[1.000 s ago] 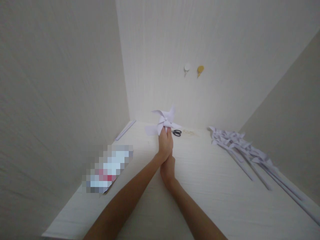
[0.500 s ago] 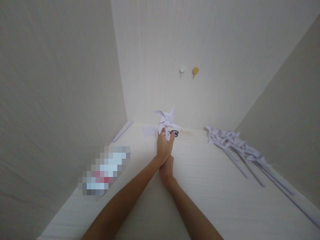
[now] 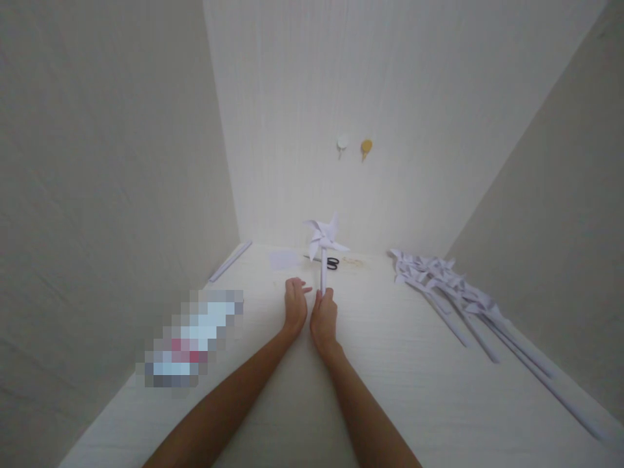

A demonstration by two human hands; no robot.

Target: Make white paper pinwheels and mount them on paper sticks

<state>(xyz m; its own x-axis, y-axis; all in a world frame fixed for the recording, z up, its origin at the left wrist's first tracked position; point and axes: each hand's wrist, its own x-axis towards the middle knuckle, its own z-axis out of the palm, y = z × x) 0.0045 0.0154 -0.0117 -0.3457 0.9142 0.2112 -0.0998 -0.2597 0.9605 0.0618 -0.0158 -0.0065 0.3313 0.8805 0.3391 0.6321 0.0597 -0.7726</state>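
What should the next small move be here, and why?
Probably the right hand should carry the paper pinwheel toward the similar pinwheels lying on the right: it alone holds the stick, the left hand is apart from it, and the blades look joined to the stick's top.

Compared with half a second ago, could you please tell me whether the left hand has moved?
Yes: judged against the scissors, the left hand has moved left and drawn back from them.
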